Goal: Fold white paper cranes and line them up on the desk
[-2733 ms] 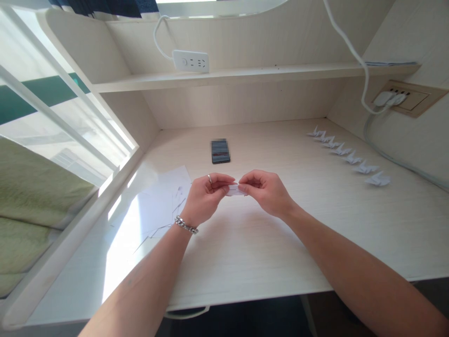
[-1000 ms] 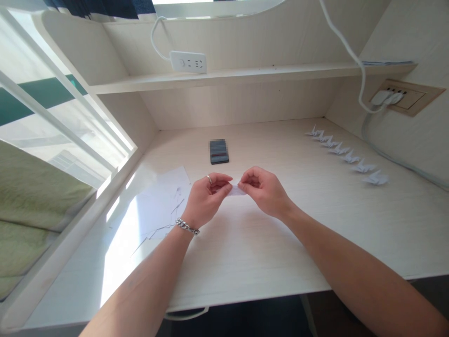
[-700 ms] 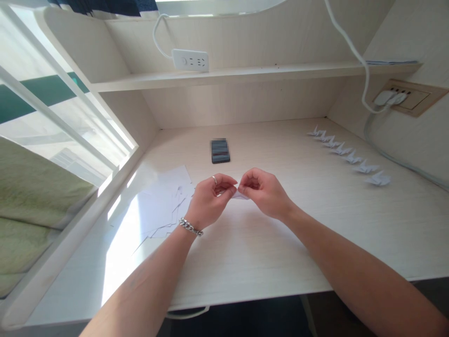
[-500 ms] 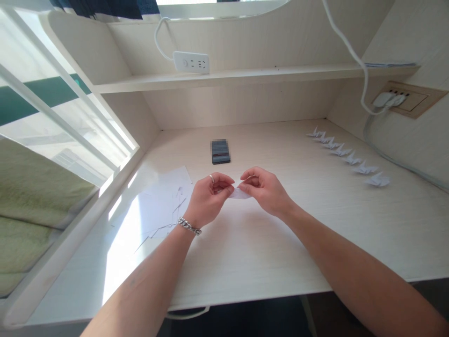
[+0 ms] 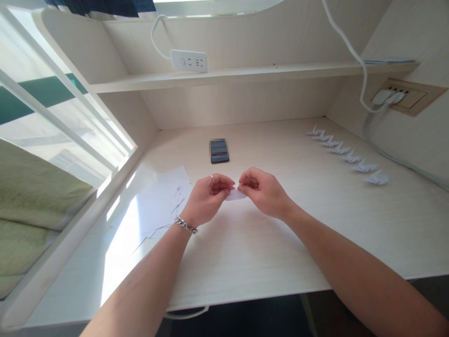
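Observation:
My left hand [image 5: 206, 199] and my right hand [image 5: 264, 192] meet just above the middle of the pale wooden desk [image 5: 245, 252]. Both pinch a small folded piece of white paper [image 5: 234, 195] between thumbs and fingertips; most of it is hidden by my fingers. A ring sits on my left hand and a silver chain bracelet [image 5: 185, 225] on that wrist. Loose white paper sheets [image 5: 157, 206] lie on the desk just left of my left hand.
A dark phone [image 5: 219, 150] lies flat behind my hands. Several small white folded paper cranes [image 5: 345, 154] stand in a row at the right. A power strip [image 5: 188, 60] rests on the shelf above. A wall socket [image 5: 403, 97] with white plugs and cable is at right.
My fingers have shifted slightly on the folded paper, working it between the fingertips. Both hands stay at the same spot above the desk.

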`<state>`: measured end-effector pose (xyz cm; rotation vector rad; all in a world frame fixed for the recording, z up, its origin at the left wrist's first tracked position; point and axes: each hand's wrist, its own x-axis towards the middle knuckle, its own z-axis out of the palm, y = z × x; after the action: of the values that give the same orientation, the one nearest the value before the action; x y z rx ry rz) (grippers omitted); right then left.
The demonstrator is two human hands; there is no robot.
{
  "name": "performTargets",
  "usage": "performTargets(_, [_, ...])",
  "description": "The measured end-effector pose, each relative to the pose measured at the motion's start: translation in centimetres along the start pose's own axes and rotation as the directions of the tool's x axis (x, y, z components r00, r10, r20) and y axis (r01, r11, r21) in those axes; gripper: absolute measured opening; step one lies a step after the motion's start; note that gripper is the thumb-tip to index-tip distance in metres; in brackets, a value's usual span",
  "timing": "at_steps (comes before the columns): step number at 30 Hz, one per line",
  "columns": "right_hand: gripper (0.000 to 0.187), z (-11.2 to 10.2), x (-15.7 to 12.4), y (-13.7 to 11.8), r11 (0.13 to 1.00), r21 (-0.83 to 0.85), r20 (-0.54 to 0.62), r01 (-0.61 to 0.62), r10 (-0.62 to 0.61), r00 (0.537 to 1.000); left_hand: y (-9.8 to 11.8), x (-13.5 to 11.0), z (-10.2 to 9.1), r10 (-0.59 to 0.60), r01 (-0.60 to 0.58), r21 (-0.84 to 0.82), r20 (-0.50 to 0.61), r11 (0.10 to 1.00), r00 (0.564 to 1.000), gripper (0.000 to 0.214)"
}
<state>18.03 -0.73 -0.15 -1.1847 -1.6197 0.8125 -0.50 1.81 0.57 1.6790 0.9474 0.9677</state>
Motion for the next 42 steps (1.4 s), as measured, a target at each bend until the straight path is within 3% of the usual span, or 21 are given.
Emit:
performTargets(6, [0.005, -0.3, 0.2, 0.1, 0.999, -0.027, -0.035, 0.017, -0.018, 0.999, 0.7, 0.0, -0.4, -0.05, 0.053, 0.041, -0.065, 0.998, 0.997, 0.023])
performTargets(11, [0.007, -0.2, 0.1, 0.0, 0.999, -0.045, -0.054, 0.012, -0.014, 0.998, 0.5, 0.0, -0.2, -0.047, 0.046, 0.219, -0.004, 0.975, 0.999, 0.021])
performTargets(19, [0.017, -0.4, -0.1, -0.8, 0.96, -0.279, 0.134, 0.024, 0.014, 0.991, 0.4, -0.3, 0.4, 0.022, -0.028, 0.515, 0.019, 0.857, 1.0, 0.02])
performTargets(32, [0.022, -1.0, 0.2, -0.2, 0.988, -0.153, 0.201, -0.01, 0.041, 0.979, 0.2, -0.2, -0.1, -0.002, -0.001, 0.473, 0.006, 0.881, 1.0, 0.022])
performTargets(42, [0.02, -1.2, 0.4, -0.4, 0.976, -0.205, 0.213, -0.076, 0.12, 0.97, 0.4, -0.2, -0.3, -0.032, 0.034, 0.437, -0.013, 0.899, 0.999, 0.021])
